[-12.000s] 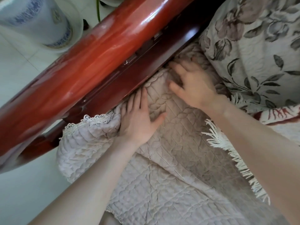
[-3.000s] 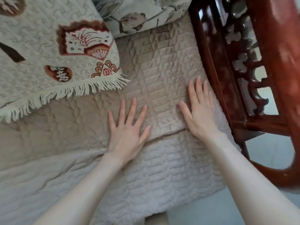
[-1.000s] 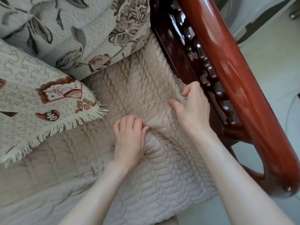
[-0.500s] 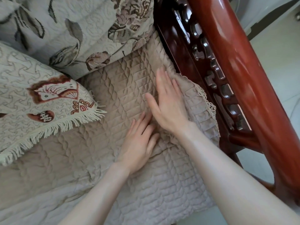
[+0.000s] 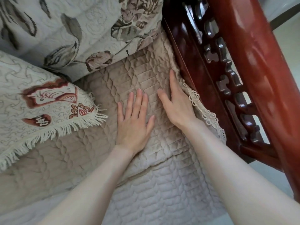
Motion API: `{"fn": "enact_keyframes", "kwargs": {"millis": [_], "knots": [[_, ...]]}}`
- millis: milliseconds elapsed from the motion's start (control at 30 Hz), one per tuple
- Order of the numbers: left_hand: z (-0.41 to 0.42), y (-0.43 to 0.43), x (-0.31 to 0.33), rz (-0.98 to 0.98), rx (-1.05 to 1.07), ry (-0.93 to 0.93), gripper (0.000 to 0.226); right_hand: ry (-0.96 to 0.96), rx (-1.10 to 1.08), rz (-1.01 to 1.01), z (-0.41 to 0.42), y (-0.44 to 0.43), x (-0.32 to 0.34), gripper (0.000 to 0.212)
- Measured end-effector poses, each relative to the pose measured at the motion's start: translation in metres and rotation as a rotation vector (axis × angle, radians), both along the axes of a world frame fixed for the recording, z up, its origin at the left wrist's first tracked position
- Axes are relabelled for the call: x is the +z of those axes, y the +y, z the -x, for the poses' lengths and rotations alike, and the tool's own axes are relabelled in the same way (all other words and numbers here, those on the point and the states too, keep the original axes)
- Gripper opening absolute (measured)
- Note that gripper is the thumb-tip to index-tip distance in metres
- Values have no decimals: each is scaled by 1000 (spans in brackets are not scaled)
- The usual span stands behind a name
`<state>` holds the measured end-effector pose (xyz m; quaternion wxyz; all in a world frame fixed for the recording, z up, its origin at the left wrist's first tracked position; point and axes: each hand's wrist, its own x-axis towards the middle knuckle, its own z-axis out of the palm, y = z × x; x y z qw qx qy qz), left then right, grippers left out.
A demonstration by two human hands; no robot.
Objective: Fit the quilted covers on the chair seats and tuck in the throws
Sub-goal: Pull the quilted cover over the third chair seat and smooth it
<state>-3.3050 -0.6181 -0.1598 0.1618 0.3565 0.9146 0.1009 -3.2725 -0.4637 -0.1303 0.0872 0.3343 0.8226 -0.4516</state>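
A beige quilted cover (image 5: 90,156) lies over the chair seat and hangs down its front. My left hand (image 5: 134,122) lies flat on it, fingers spread. My right hand (image 5: 177,101) presses the cover's right side down with straight fingers along the carved red wooden armrest (image 5: 243,65). The cover's lace edge (image 5: 203,109) stands up between my right hand and the armrest. A cream fringed throw (image 5: 40,103) with red motifs drapes over the seat at the left.
A floral cushion (image 5: 78,30) leans at the back of the seat. Pale floor (image 5: 266,184) shows below the armrest at the right and through its carved openings.
Both hands have slid apart and flattened: the left moved up onto the seat top with fingers spread, the right shifted toward the armrest, pushing the cover's edge down beside it.
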Motion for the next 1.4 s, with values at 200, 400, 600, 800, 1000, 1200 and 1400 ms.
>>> {"fn": "enact_keyframes", "kwargs": {"millis": [200,400,600,800,1000,1200,1400], "knots": [[1,-3,-1,-73,-3,46,66,155,173,-288,24,-6,21,70],[19,3,1,-108,88,175,66,58,255,-282,43,15,-6,79],[34,8,3,60,53,120,90,1,124,-112,60,19,-18,82],[36,16,-4,93,54,99,102,-12,-12,110,72,28,-35,75],[37,12,-2,74,62,62,104,63,-4,-69,67,20,-24,71],[35,10,-2,74,57,51,105,157,125,-141,83,21,-20,81],[38,13,-4,56,57,39,105,103,-2,60,99,34,-44,78]]}}
